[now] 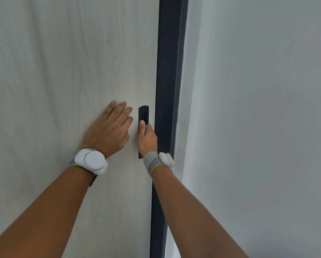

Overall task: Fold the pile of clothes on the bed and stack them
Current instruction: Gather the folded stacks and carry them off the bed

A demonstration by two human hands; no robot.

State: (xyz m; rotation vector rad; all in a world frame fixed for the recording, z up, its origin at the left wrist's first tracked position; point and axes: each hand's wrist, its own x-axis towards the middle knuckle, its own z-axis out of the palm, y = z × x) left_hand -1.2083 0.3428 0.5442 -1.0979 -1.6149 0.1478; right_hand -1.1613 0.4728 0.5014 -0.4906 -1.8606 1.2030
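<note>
No clothes and no bed are in view. A pale wood-grain door (63,71) fills the left of the head view. My left hand (109,129) lies flat on it, fingers together, just left of a black vertical handle (143,112). My right hand (147,136) grips that handle, thumb pressed up along it. Both wrists wear grey bands with white round devices.
A dark door frame (167,71) runs top to bottom right of the handle. A plain grey-white wall (258,108) takes up the right side.
</note>
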